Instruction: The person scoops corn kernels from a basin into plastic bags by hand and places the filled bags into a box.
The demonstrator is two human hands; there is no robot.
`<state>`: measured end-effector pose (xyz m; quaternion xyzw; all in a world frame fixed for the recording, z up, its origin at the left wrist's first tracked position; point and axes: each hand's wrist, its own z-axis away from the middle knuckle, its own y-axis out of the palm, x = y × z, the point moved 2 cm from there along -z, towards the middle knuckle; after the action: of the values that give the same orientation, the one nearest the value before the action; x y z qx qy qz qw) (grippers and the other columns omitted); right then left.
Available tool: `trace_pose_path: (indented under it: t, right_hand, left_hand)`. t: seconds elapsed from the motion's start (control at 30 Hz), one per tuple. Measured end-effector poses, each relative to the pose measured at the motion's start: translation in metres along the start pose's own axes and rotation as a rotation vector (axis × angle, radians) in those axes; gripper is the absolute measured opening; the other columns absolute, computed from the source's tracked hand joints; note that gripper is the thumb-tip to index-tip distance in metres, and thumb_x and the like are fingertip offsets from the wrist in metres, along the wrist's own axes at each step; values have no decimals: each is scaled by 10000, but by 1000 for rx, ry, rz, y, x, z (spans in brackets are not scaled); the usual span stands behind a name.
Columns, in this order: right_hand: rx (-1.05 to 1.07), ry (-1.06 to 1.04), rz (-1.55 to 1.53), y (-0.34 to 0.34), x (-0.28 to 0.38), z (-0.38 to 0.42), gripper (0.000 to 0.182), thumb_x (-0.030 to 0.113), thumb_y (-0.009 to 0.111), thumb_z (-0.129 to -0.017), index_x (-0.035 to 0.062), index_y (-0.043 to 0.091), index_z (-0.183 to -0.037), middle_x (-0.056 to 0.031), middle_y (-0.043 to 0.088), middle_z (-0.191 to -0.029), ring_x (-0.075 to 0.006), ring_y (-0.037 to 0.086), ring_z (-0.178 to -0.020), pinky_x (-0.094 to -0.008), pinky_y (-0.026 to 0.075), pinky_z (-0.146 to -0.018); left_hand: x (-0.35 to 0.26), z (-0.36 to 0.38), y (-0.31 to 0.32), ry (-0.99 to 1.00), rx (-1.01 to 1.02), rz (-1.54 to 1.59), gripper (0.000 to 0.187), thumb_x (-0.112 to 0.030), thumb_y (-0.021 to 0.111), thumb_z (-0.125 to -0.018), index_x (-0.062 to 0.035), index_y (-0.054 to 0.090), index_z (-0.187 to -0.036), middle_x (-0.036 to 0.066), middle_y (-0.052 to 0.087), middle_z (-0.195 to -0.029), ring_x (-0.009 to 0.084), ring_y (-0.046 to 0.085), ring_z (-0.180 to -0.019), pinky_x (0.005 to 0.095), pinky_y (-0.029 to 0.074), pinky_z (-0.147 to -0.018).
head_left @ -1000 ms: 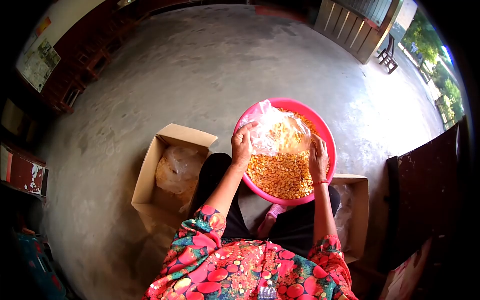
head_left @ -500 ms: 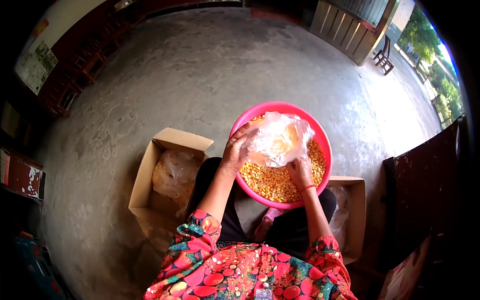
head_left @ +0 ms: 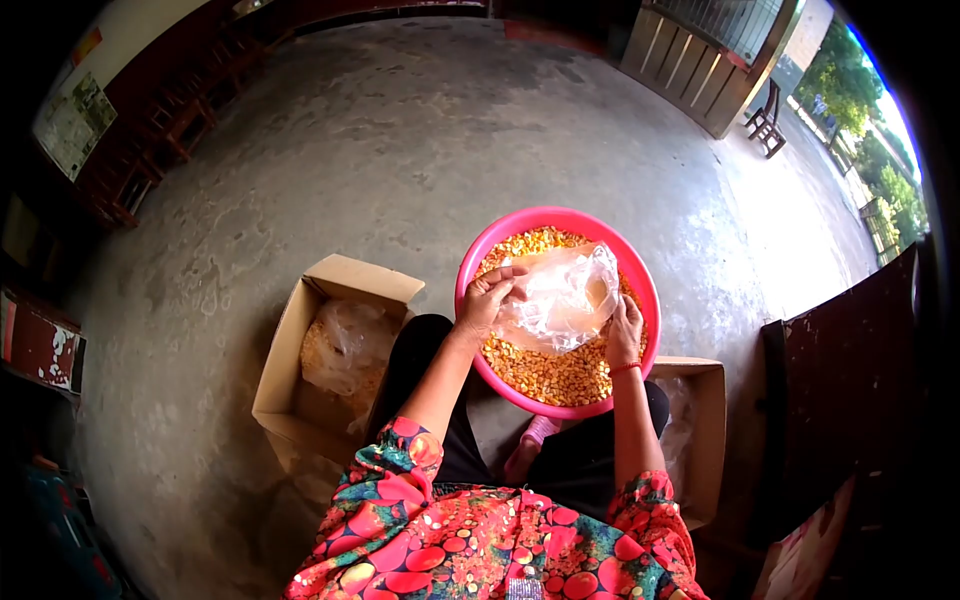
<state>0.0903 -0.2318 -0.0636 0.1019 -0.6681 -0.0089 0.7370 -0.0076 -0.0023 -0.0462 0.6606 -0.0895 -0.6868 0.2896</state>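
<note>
Since half a second ago the right hand (head_left: 624,338) has slid out along the clear plastic bag (head_left: 560,298) toward the near rim of the pink basin (head_left: 470,262). Both hands grip the bag — left hand (head_left: 487,298) pinching its mouth edge, right closed on its side — low over the corn kernels (head_left: 545,372) inside the basin. Better to keep the mouth stretched wide. Two cardboard boxes (head_left: 290,350) flank the basin.
</note>
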Motion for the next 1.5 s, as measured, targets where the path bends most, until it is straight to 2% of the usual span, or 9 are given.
trace_pose_path:
  t: [0.17, 0.33, 0.53, 0.77, 0.97, 1.03, 1.3, 1.43, 1.5]
  right_hand:
    - [-156, 10, -404, -6, 21, -28, 196, 220, 480, -944, 102, 561, -811, 63, 439, -579, -49, 332, -420, -199, 287, -380]
    - [203, 68, -696, 16, 106, -18, 153, 218, 460, -953, 96, 530, -895, 74, 323, -568, -39, 276, -437, -196, 233, -390]
    - [698, 374, -275, 90, 102, 41, 214, 239, 463, -952, 68, 534, -846, 72, 324, -574, -33, 267, -440, -189, 203, -386]
    - [540, 650, -42, 55, 24, 30, 165, 191, 494, -914, 44, 547, -860, 70, 349, -565, -34, 280, -414, -202, 218, -382]
    - [162, 351, -293, 38, 45, -4, 150, 94, 425, -889, 114, 459, -745, 23, 414, -586, -65, 328, -407, -213, 263, -374]
    - [109, 322, -347, 39, 48, -9, 138, 86, 419, -890, 107, 468, -763, 18, 428, -610, -63, 342, -422, -211, 263, -375]
    - [488, 567, -15, 76, 15, 5, 149, 148, 487, -896, 50, 549, -801, 47, 398, -564, -43, 322, -401, -214, 236, -357]
    - [613, 423, 430, 78, -10, 1, 179, 147, 495, -853, 18, 605, -796, -50, 541, -590, -157, 457, -419, -290, 343, -379]
    - [636, -479, 1161, 81, -6, 3, 213, 163, 503, -808, 8, 647, -782, -178, 627, -690, -306, 591, -570, -392, 461, -532]
  left_hand:
    - [7, 1, 12, -24, 208, -423, 302, 33, 419, -841, -56, 699, -913, 7, 637, -704, 56, 554, -633, 214, 460, -627]
    - [18, 1, 16, 65, 314, -584, 281, 5, 535, -820, -41, 635, -1078, 30, 654, -967, 67, 585, -831, 229, 483, -768]
    - [-1, 11, 23, 213, 239, -474, 366, 1, 544, -798, -34, 587, -1159, 65, 620, -1107, 120, 559, -1018, 251, 442, -891]
    - [-6, 14, 23, 146, 212, -240, 397, 55, 413, -871, -32, 521, -1243, 78, 581, -1166, 134, 548, -1052, 274, 416, -951]
    - [-4, 11, 22, 76, 404, -207, 372, -15, 399, -918, -24, 469, -1284, 123, 567, -1192, 166, 549, -1081, 299, 419, -962]
    - [-15, 21, 24, -208, 577, 224, 391, -29, 378, -918, -25, 439, -1305, 175, 559, -1194, 229, 545, -1106, 341, 412, -982]
    - [-8, 12, 12, -159, 344, 317, 389, -37, 438, -892, -4, 450, -1280, 169, 511, -1255, 238, 532, -1122, 361, 438, -964]
    - [-15, 15, 14, -127, 407, 218, 393, 1, 461, -865, -10, 482, -1257, 130, 534, -1241, 202, 538, -1111, 318, 450, -940]
    - [-13, 16, 14, -119, 428, 186, 395, 13, 469, -856, -12, 492, -1249, 117, 541, -1236, 190, 540, -1108, 303, 454, -932]
